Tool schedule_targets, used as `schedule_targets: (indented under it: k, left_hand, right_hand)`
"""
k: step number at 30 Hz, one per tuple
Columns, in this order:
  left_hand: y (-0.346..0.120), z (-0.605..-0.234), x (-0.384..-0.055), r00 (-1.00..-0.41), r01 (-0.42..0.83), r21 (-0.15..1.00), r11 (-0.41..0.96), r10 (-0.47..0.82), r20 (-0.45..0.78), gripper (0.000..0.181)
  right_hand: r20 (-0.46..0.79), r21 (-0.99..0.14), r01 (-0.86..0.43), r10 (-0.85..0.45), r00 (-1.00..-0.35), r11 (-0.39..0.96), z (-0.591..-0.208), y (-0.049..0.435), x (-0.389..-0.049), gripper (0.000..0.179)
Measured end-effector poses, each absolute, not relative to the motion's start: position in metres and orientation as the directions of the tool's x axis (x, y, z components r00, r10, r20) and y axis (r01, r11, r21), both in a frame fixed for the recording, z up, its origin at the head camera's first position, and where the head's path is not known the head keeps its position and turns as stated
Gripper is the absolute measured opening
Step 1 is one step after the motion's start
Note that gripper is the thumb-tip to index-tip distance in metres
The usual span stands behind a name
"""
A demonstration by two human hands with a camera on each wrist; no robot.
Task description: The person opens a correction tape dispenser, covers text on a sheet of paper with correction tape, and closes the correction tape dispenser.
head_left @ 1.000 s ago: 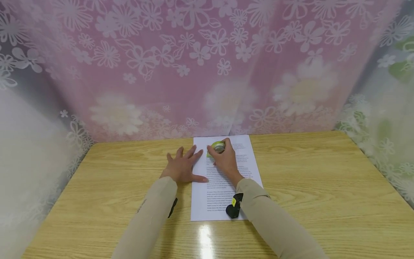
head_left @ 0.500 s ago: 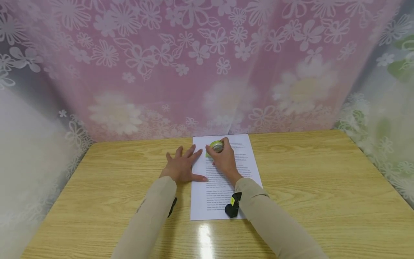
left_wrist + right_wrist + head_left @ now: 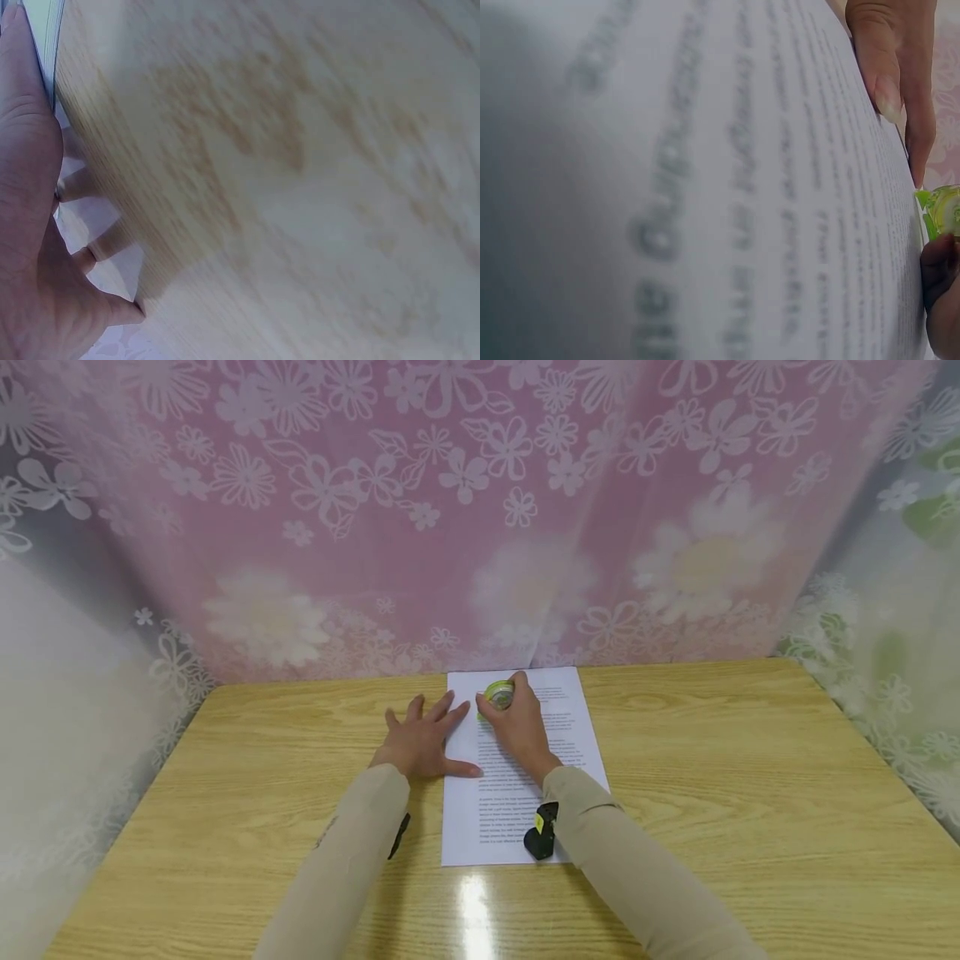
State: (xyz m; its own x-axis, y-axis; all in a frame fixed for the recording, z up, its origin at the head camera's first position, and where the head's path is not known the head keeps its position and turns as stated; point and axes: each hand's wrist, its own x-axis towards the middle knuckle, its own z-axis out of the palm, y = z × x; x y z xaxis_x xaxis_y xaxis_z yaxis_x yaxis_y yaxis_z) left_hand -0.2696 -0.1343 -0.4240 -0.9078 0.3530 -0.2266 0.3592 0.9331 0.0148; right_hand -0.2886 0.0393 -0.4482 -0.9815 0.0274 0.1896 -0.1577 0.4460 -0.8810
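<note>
A printed sheet of paper [image 3: 525,852] lies on the wooden table with its top edge near the curtain. My left hand [image 3: 423,743] rests across its left margin, fingers spread, thumb over the text. My right hand [image 3: 522,727] pinches a small round correction tape [image 3: 499,695] with a green, see-through case, close over the upper left lines of print. In the right wrist view the green case of the correction tape [image 3: 946,214] shows at the right edge, just past the left fingertips. The left wrist view shows the left hand [image 3: 22,225] with fingertips down on the table.
The wooden table [image 3: 712,760] extends on both sides of the sheet. A pink curtain [image 3: 405,552] with white flowers stands along its back edge, with pale curtain panels [image 3: 900,677] at the sides. A black wrist camera [image 3: 542,832] overlaps the sheet's lower right.
My right hand has moved slightly left with the correction tape, towards the start of the upper lines. My left hand and the sheet stay in place.
</note>
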Motion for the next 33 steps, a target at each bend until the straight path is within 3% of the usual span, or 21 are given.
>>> schedule_targets:
  k: [33]
  left_hand:
    - [-0.1352, -0.4253, -0.2714, -0.904, 0.362, 0.016, 0.932, 0.355, -0.236, 0.108]
  right_hand:
    - [0.197, -0.869, -0.15, 0.052, -0.979, 0.472, -0.451, 0.0495, -0.2927, 0.043]
